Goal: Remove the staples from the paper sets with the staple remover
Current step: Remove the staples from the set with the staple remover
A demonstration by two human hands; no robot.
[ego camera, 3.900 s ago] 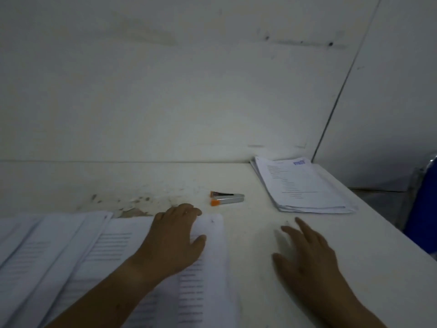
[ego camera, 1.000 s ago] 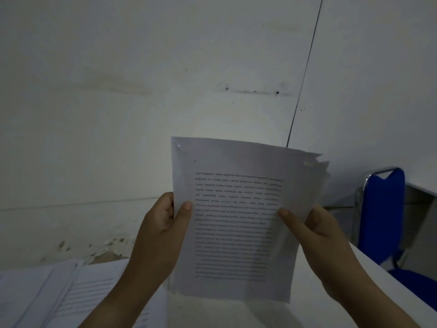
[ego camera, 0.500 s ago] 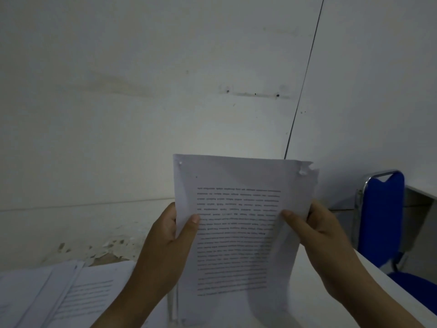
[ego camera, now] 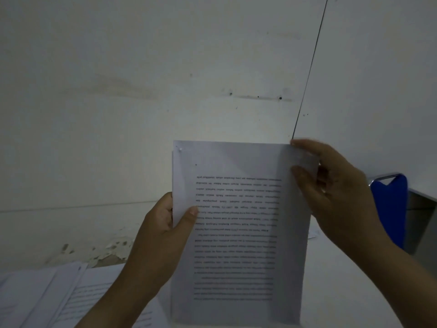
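Pale, stained wall [ego camera: 142,91] fills most of what I see, with a thin dark seam running down it on my right and flaking paint low down, near the white table [ego camera: 343,292]. I hold a paper set [ego camera: 236,245] upright in front of me, above the table, with both hands. My left hand [ego camera: 163,233] grips its left edge about halfway up, with the thumb pressed on the front page and the fingers behind. My right hand [ego camera: 335,192] pinches the upper right corner, thumb on the front and fingers curled round the back. That hand is a little blurred.

The printed lines on the front page run upside down to me. What looks like a small staple [ego camera: 180,149] sits in the upper left corner, and the edges of the sheets behind show just beside it.

More paper stacks [ego camera: 47,292] lie fanned out on the table at my lower left, beside my left forearm. Behind my right hand stands a blue chair [ego camera: 390,204] with a metal frame, to the right of the table.
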